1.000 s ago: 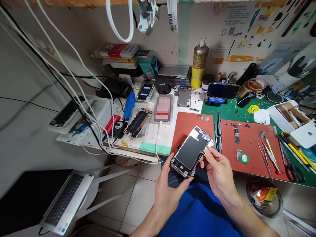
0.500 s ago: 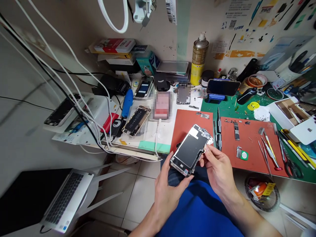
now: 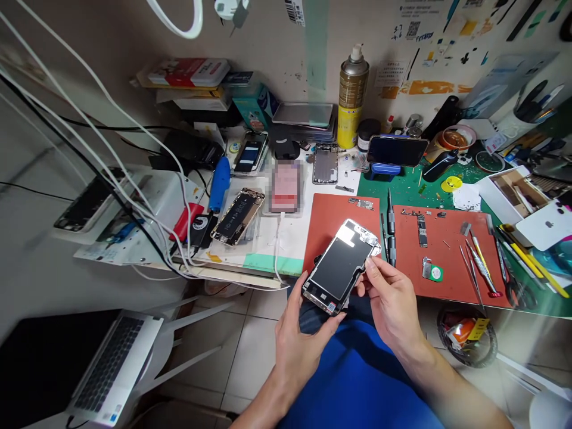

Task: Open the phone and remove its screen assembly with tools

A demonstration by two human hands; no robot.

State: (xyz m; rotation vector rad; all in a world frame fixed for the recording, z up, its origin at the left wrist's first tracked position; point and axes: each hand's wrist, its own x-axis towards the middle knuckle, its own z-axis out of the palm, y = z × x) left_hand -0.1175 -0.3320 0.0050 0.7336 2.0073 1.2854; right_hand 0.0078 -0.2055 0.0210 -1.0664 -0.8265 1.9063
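Note:
A phone screen assembly (image 3: 342, 268), its dark metal back facing up, is tilted over the near edge of the red mat (image 3: 324, 223). My left hand (image 3: 301, 330) grips its lower end, thumb at the bottom edge and fingers along the left side. At the upper right edge, my right hand (image 3: 391, 292) pinches near a thin silvery strip (image 3: 374, 245); whether the fingers hold the strip or the screen's edge I cannot make out. Right of the screen lie dark screwdrivers (image 3: 391, 229). Beyond it a small metal plate (image 3: 361, 204) rests on the mat.
On the right red mat (image 3: 447, 280) lie a logic board strip (image 3: 422, 229), tweezers (image 3: 473, 274) and scissors (image 3: 521, 292). An opened phone (image 3: 238, 216) and a charging phone (image 3: 286, 186) lie left. White cables (image 3: 93, 119) hang at the left. Behind stands a spray can (image 3: 353, 101).
The view has shifted slightly, so the bench appears a little further left and up. Both hands keep their hold on the screen, with hardly any change in grip.

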